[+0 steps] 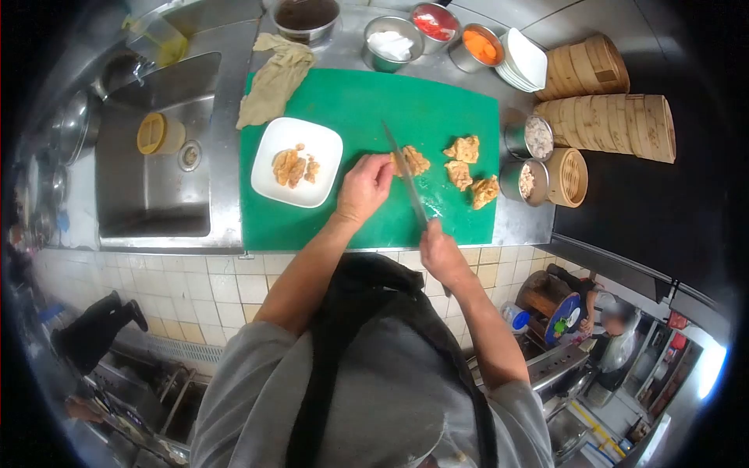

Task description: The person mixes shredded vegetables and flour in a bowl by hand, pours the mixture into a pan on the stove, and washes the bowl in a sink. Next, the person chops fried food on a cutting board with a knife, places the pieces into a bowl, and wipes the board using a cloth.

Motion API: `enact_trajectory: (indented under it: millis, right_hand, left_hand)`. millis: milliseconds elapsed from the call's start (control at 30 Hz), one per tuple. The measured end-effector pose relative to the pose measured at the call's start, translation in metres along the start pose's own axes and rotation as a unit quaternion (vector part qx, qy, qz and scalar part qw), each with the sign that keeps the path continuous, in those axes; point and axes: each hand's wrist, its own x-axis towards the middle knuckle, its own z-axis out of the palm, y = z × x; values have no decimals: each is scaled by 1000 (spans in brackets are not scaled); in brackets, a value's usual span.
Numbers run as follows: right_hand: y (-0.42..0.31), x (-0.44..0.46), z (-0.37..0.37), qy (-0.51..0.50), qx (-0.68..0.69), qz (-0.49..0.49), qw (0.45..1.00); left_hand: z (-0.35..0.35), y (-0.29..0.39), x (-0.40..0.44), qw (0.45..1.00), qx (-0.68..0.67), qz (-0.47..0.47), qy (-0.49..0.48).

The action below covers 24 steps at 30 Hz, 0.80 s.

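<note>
My right hand (443, 253) grips the handle of a long kitchen knife (411, 187), its blade pointing away from me across a golden-brown piece of what looks like fried chicken (416, 160). With fingers bent together, my left hand (367, 186) holds that piece at its left side, close to the blade. Several similar pieces (462, 148) lie farther right on the green cutting board (343, 93). Left of my left hand, a white square plate (269, 179) bears small cut bits (290, 168).
A crumpled cloth (277, 78) overlaps the board's left corner, beside a sink (156, 207). Metal bowls of orange slices (480, 47), red pieces (435, 22) and white food (390, 45) line the back. Stacked white dishes (524, 58) and bamboo steamers (608, 125) stand right. Other people are behind me.
</note>
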Motion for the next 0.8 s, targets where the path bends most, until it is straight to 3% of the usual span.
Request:
enact_trajectory:
  millis: [67, 233, 300, 367, 400, 433, 500, 633, 700, 767, 800]
  right_hand:
    - [10, 23, 20, 5, -7, -4, 1000]
    - [-14, 49, -8, -4, -10, 7, 1000]
    - [-11, 27, -17, 17, -26, 18, 999]
    - [5, -6, -17, 74, 11, 26, 997]
    - [15, -24, -13, 123, 51, 30, 991]
    - [27, -41, -9, 122, 54, 32, 990]
    - [54, -71, -2, 119, 133, 135, 975]
    - [91, -122, 13, 145, 142, 161, 966]
    - [103, -136, 20, 189, 182, 182, 948]
    - [125, -146, 34, 200, 219, 129, 946]
    - [122, -148, 35, 201, 250, 159, 934]
  left_hand:
    - [-2, 2, -1, 1000, 19, 0, -3]
    - [-4, 0, -2, 999, 24, -3, -25]
    - [-3, 5, -1, 998, 27, 3, -49]
    - [-4, 19, -5, 987, 125, 100, -15]
    - [-2, 14, -4, 974, 183, 127, -51]
    - [1, 18, -1, 973, 185, 126, -54]
    - [8, 32, 10, 954, 243, 158, -71]
    - [29, 29, 25, 918, 302, 218, -133]
    - [38, 24, 32, 905, 329, 221, -154]
    - [39, 20, 35, 891, 359, 217, -174]
    - [41, 20, 40, 890, 360, 217, -180]
